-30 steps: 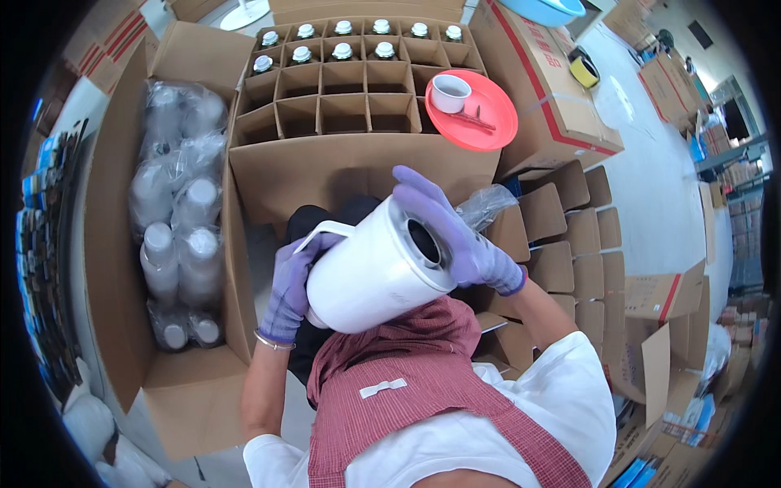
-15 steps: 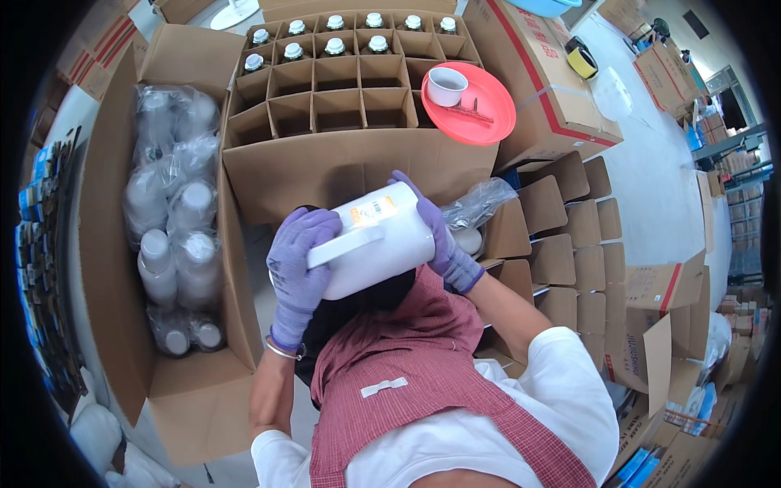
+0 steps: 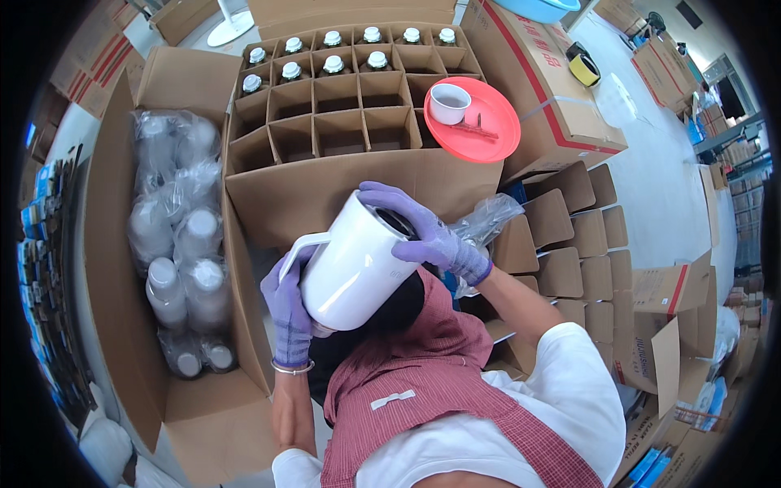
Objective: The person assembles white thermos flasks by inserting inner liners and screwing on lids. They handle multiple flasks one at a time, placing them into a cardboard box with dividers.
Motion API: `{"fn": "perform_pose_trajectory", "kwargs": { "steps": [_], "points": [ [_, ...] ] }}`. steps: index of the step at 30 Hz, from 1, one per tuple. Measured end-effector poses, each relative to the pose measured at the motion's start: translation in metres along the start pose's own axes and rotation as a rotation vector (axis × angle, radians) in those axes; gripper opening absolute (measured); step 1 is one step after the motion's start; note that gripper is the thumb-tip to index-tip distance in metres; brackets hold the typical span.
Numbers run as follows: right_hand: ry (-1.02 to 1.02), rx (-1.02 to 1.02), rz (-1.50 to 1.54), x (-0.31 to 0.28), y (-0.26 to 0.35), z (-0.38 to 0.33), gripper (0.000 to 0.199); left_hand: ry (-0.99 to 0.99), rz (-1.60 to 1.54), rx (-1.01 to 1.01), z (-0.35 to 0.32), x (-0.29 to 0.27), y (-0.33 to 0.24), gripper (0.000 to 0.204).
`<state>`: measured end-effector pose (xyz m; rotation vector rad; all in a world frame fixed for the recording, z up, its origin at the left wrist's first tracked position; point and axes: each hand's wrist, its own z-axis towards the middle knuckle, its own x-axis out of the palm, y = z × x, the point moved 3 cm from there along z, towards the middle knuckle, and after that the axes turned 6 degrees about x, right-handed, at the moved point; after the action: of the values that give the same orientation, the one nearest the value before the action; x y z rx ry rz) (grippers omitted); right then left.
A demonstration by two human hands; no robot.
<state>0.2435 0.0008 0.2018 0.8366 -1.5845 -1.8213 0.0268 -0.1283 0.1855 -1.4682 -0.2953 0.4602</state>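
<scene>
A glossy white jug (image 3: 351, 268), shaped like a vacuum pot, is tilted in front of my apron between both hands. My left hand (image 3: 289, 302), in a purple knit glove, is closed around the lower end and handle side; the jug hides some of its fingers. The curved handle (image 3: 307, 241) sticks out to the left. At the upper right end, where a dark opening or inner part shows, the purple-gloved right hand (image 3: 419, 234) grips the rim with its fingers over the far side and its thumb nearer me.
Ahead stands a divided carton (image 3: 358, 175) with several white-capped bottles (image 3: 333, 65) in its rear cells. A red plate (image 3: 500, 122) with a cup (image 3: 449, 102) rests on its right corner. Plastic-wrapped bottles (image 3: 199, 236) fill a left carton (image 3: 114, 268). Cardboard dividers (image 3: 561, 272) lie right.
The jug has been turned and tipped up: its dark end now shows at my right hand, the orange label is out of sight, and the handle points left. My right hand has shifted onto the rim.
</scene>
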Motion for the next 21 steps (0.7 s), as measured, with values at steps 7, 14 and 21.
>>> {"fn": "perform_pose_trajectory", "kwargs": {
  "steps": [7, 14, 21],
  "points": [
    [-0.903, -0.018, -0.993, -0.177, -0.064, 0.062, 0.051, -0.078, -0.777, -0.056, 0.048, 0.011, 0.012, 0.045],
    [-0.736, -0.066, -1.070, -0.189, -0.066, 0.067, 0.050, -0.023, -1.311, -0.250, 0.070, 0.060, 0.018, 0.044],
    [-0.397, -0.418, -1.264, -0.017, 0.046, -0.019, 0.073, -0.091, -1.041, -0.038, 0.055, 0.076, 0.002, 0.047]
  ]
}}
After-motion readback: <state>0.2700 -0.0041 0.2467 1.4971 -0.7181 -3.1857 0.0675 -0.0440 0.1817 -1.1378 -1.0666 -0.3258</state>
